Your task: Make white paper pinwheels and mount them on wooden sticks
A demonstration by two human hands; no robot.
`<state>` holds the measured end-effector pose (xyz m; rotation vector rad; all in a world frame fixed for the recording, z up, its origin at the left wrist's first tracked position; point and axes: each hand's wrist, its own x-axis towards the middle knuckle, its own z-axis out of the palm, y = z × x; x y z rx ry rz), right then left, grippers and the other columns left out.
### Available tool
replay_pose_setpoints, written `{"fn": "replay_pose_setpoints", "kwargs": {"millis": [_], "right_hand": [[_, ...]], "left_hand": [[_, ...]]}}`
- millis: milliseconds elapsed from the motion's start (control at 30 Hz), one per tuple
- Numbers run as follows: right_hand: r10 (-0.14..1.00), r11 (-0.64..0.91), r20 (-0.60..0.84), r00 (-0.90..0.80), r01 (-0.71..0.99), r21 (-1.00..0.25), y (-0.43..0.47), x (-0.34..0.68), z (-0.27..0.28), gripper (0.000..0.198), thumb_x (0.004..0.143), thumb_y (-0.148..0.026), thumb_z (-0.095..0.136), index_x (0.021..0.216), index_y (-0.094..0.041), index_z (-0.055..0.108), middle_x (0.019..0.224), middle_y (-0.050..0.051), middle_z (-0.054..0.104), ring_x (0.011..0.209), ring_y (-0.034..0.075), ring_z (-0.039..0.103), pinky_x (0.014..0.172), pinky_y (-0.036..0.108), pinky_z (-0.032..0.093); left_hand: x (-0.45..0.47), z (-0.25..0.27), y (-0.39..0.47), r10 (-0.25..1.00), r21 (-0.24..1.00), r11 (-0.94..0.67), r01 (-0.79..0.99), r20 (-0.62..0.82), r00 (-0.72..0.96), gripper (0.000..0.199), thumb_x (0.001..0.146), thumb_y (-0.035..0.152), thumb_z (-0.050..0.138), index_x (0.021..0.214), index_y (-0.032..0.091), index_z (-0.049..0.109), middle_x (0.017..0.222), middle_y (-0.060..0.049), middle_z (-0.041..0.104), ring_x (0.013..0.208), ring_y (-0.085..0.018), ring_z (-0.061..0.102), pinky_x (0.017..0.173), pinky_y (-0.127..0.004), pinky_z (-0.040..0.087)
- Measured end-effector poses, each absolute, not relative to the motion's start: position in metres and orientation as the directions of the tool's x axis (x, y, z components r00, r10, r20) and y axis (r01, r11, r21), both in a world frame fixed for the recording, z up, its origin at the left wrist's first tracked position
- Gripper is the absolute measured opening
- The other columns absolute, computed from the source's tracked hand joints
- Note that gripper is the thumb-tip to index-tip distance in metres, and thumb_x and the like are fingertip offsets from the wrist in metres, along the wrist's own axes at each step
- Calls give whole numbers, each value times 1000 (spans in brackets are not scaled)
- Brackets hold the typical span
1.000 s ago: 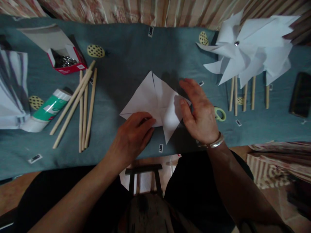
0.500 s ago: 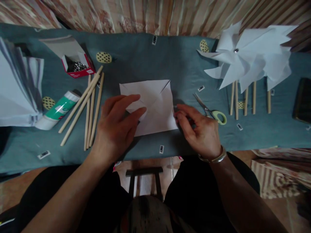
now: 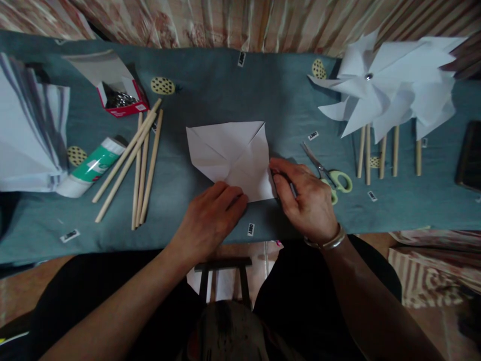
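A white square sheet of paper (image 3: 240,150) with diagonal creases, and what look like cuts from its corners, lies in the middle of the table. My left hand (image 3: 214,213) is at its lower left edge, fingers curled together on the paper and covering that corner. At the right edge, my right hand (image 3: 302,193) pinches the sheet between thumb and fingers. Just beyond the right hand lie scissors (image 3: 326,171) with light green handles, one handle partly behind the hand.
White paper pinwheels (image 3: 391,90) on sticks lie at the right, near a dark phone-like object (image 3: 468,155). Leftward are wooden sticks (image 3: 126,168), a green-and-white glue stick (image 3: 93,165), an open red box (image 3: 124,103) of metal fasteners and a paper stack (image 3: 30,130). A blue-green cloth (image 3: 278,100) covers the table.
My left hand has moved down and right from above the paper to its lower left edge, its fingers closing together. My right hand stays at the right edge.
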<state>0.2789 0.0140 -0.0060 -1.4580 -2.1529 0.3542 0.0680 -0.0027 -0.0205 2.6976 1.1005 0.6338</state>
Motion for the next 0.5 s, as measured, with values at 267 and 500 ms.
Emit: {"fn": "replay_pose_setpoints", "kwargs": {"millis": [267, 500], "right_hand": [[928, 370, 235, -288, 776, -511, 15, 280, -4, 33, 96, -17, 44, 120, -18, 66, 112, 9, 75, 102, 24, 71, 94, 43, 56], [922, 371, 167, -349, 677, -636, 17, 291, -6, 42, 83, -6, 47, 111, -24, 71, 126, 6, 69, 120, 24, 64, 105, 50, 49]], "left_hand": [[68, -18, -2, 699, 286, -715, 638, 317, 641, 9, 91, 10, 59, 96, 11, 66, 92, -8, 67, 80, -19, 58, 70, -32, 56], [68, -16, 1, 726, 309, -687, 657, 324, 607, 14, 94, 12, 54, 88, 14, 66, 88, -6, 68, 77, -18, 59, 67, -30, 54]]}}
